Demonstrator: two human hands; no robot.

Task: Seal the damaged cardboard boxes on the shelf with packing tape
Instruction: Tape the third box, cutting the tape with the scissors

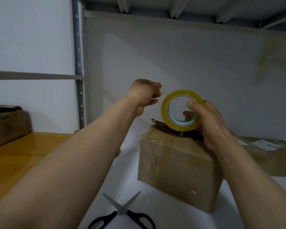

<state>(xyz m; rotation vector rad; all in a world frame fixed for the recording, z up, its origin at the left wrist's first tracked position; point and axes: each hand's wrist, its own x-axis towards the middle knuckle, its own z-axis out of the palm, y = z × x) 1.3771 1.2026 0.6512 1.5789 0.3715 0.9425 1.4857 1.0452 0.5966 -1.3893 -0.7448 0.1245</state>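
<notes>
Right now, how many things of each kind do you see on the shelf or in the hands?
Cardboard boxes: 3 (left box, middle box, right box)
Tape rolls: 1 (tape roll)
Scissors: 1
Total: 5

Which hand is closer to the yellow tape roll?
Right. The right hand holds the tape roll, with its fingers through the hole. The left hand is up beside the roll on its left, fingers curled, not touching the roll.

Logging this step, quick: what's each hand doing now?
Left hand: apparently pinching the tape end.
Right hand: holds the tape roll.
</notes>
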